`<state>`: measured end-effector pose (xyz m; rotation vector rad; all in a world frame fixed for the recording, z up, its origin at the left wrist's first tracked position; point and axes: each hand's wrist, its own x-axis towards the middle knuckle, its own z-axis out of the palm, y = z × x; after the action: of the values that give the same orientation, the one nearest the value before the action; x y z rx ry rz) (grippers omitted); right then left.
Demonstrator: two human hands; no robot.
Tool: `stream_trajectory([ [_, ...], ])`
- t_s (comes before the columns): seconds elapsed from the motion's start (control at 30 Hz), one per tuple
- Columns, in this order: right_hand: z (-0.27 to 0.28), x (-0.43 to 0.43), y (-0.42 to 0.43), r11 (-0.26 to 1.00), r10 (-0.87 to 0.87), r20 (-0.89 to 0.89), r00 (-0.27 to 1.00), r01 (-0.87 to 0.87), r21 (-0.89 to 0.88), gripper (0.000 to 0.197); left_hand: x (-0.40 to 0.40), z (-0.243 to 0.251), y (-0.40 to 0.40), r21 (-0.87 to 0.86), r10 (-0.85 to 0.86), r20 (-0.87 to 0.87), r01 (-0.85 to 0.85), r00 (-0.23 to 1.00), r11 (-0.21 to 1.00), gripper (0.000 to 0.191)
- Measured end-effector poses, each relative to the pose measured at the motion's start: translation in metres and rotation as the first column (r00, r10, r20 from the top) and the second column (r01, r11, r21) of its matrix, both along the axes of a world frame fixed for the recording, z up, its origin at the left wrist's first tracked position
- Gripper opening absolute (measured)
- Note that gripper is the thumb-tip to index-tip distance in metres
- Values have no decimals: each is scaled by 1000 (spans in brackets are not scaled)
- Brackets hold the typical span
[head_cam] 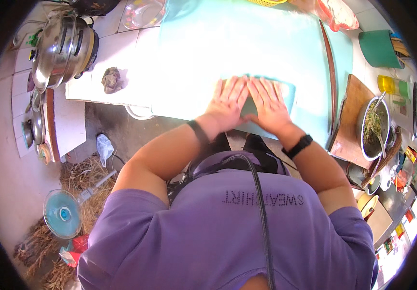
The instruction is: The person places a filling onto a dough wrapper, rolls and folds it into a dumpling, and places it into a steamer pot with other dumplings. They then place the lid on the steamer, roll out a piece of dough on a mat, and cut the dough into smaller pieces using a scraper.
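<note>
My left hand [228,103] and my right hand [269,105] lie flat, side by side, palms down, with the index fingertips almost meeting. Beneath them is a pale blue-green mat [309,108], and strong light washes out much of its surface. Whether anything is pressed under the palms cannot be seen. Neither hand is wrapped around an object. A long dark wooden rolling pin [330,78] rests along the mat's right side, apart from my right hand. To the left, a crumpled grey cloth [111,80] sits on the white tiled counter [116,47].
At right, a metal bowl [388,121] of chopped greens with utensils stands by a wooden board [353,112]. Behind are an oil bottle [389,84] and a green holder [380,49]. A steamer pot [58,54] occupies the left; a fan [62,214] and straw [74,172] are below.
</note>
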<state>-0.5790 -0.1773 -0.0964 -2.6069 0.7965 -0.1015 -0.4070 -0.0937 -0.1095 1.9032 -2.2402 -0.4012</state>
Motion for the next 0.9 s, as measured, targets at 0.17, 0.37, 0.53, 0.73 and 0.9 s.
stream_trajectory([
  [0.17, 0, 21, -31, 993, -117, -56, 992, 115, -42, 92, 8, 22, -42, 218, 126, 99, -145, 987, 965, 95],
  [0.37, 2, -30, 25, 998, 20, -161, 987, -9, 67, 96, 3, 9, 32, 173, -77, 81, 62, 994, 983, 96],
  [0.53, 0, 0, -21, 999, -40, -115, 993, 40, -1, 91, 20, 10, -22, 155, 39, 93, -53, 995, 986, 90],
  [0.73, 2, -4, -31, 995, -103, -84, 991, 102, -24, 68, 42, 3, -7, -26, 105, -65, -107, 992, 994, 64],
  [0.9, 2, -19, -15, 978, -152, -21, 988, 148, -146, 55, 55, 0, 15, 30, 216, -37, -215, 976, 976, 58],
])
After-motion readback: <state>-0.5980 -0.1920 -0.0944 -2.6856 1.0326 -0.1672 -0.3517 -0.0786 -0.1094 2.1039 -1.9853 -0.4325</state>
